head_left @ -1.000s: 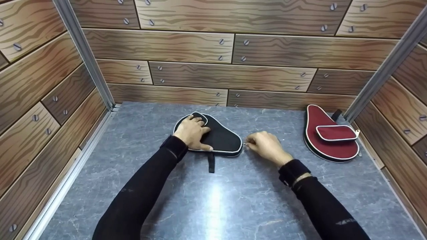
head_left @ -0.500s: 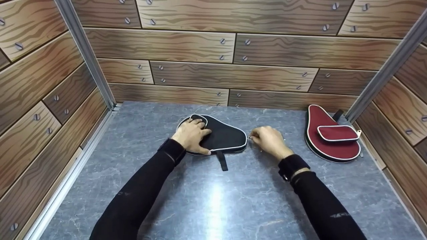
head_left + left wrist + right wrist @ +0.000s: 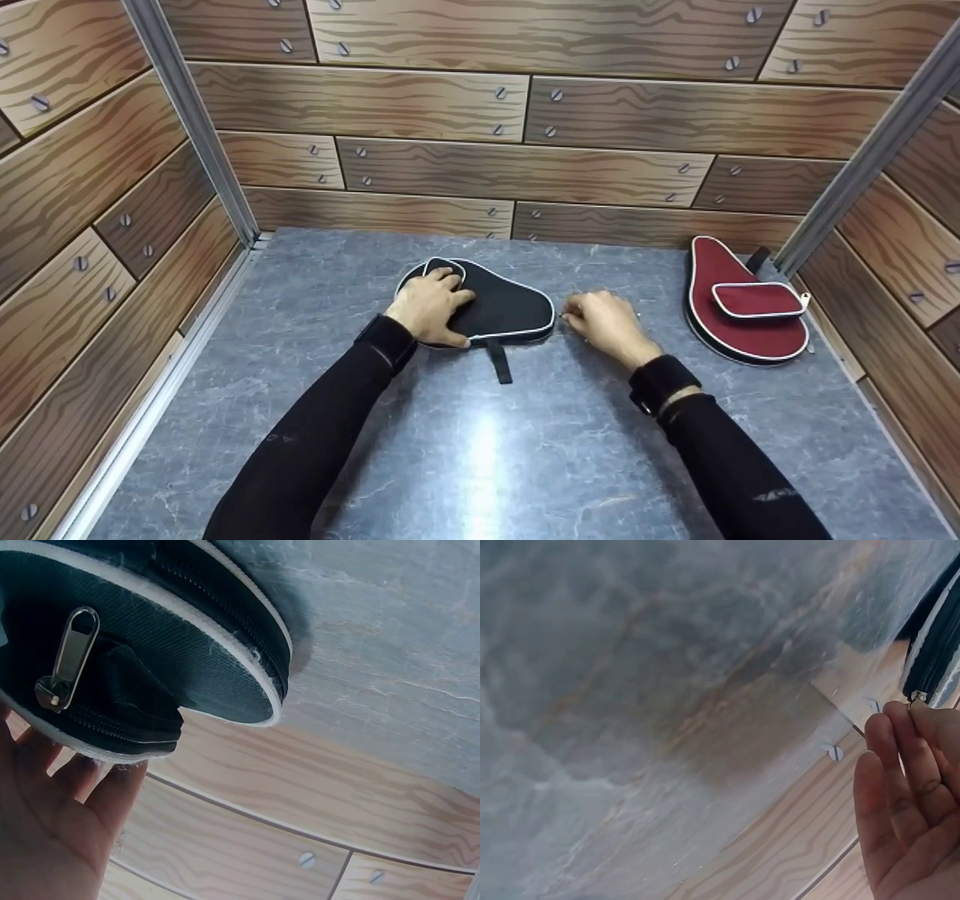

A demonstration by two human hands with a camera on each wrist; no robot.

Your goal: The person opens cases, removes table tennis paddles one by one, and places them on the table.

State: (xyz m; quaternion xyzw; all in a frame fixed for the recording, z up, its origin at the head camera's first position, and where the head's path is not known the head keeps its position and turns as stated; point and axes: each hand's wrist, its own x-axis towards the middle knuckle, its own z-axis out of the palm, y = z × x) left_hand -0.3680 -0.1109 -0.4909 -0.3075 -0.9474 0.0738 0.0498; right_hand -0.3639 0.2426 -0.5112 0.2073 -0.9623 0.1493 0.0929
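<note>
A black table tennis bat case [image 3: 506,304] with white piping lies flat, its narrow end to the right and a strap [image 3: 499,361] out toward me. My left hand [image 3: 431,304] rests with spread fingers on its left part, over the small pocket. In the left wrist view that pocket [image 3: 139,694] shows a metal zipper pull [image 3: 73,652] hanging from it. Beyond the case's right end, my right hand [image 3: 604,319] pinches the main zipper's pull, mostly hidden by the fingertips. The slider [image 3: 919,696] shows at the case's edge in the right wrist view.
A red bat case [image 3: 739,334] with a small front pocket [image 3: 757,298] lies at the right, near the corner. Wood-patterned walls [image 3: 427,169] enclose the grey marbled tabletop [image 3: 585,457] at the back and both sides.
The black case has shifted a little right and turned slightly, its strap swinging right. My right hand moved slightly right with the zipper pull; the left hand stayed on the case.
</note>
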